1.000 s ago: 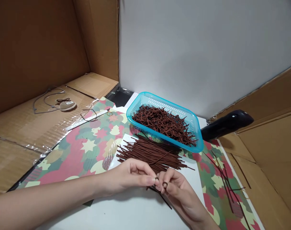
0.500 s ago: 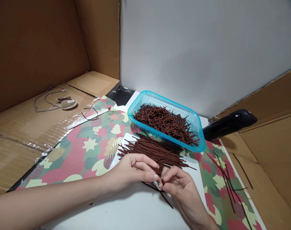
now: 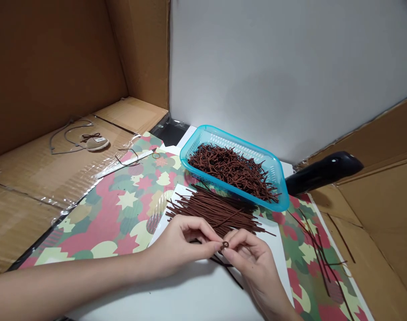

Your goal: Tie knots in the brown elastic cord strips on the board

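Between the fingertips of both hands is a brown cord (image 3: 225, 244), bent into a small loop. My left hand (image 3: 186, 238) pinches it from the left, thumb against forefinger. From the right, my right hand (image 3: 248, 254) pinches it as well, with the fingertips of the two hands almost touching. Just beyond the hands lies a pile of straight brown cords (image 3: 217, 207) on a white sheet (image 3: 176, 290). Past the pile stands a blue plastic basket (image 3: 235, 138) holding many short, knotted-looking brown pieces.
Several loose cords (image 3: 320, 249) lie on the patterned mat (image 3: 123, 223) at the right. A black handle (image 3: 324, 171) sticks out beside the basket. On the cardboard at left rest a beige padded piece with a bow (image 3: 97, 143) and a grey wire shape (image 3: 64, 138).
The cord between my fingertips now shows as a clear small loop. My hands have shifted only slightly, staying close together.
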Available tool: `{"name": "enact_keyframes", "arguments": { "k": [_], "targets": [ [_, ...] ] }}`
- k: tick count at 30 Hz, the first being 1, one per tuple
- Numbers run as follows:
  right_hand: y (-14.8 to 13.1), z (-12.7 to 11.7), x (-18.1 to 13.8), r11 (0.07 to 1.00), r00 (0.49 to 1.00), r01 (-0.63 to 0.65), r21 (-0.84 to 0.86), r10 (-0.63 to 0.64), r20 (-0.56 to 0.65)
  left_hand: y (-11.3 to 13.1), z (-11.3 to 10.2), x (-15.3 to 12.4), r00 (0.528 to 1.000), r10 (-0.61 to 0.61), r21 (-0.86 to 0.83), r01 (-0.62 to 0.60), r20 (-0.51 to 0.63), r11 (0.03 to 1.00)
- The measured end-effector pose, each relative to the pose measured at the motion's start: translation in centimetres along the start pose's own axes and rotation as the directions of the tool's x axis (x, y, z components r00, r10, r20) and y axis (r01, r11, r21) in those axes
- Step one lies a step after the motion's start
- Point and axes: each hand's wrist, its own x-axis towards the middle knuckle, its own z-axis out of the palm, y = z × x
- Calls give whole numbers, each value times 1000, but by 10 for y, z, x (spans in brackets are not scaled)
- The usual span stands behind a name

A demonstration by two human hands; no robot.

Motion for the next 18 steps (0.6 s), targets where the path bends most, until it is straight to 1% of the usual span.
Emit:
{"name": "enact_keyframes", "arguments": {
  "k": [3, 5, 7, 9, 11, 12, 13, 15, 18],
  "targets": [
    [1, 1, 0, 999, 999, 18, -28, -19, -28, 3, 0, -2, 986, 168, 221, -166, 7, 961],
    [0, 2, -1, 998, 999, 31, -52, -33, -39, 6, 1, -3, 973, 230, 295, -228, 28, 928],
    [-1, 2, -2, 997, 998, 39, -73, -42, -39, 7, 1, -3, 975, 218, 293, -219, 36, 931],
    [-2, 2, -2, 997, 999, 26, -68, -28, -30, 8, 0, -2, 989, 144, 246, -150, 42, 957],
    [-3, 2, -2, 1000, 1000, -31, -3, 31, -3, 9, -1, -1, 995, 75, 198, -87, 65, 976],
    [-3, 2, -2, 996, 997, -75, 52, 74, 20, 9, -2, -1, 994, 63, 181, -79, 90, 980],
    [-3, 2, -1, 986, 992, -121, 116, 116, 48, 11, -3, 0, 990, 69, 173, -90, 125, 981],
    [-3, 2, 0, 947, 976, -210, 243, 188, 113, 13, -4, 1, 969, 116, 188, -158, 216, 969],
    [-4, 3, 0, 885, 950, -303, 353, 252, 184, 16, -7, 2, 926, 186, 260, -278, 327, 925]
  ]
}}
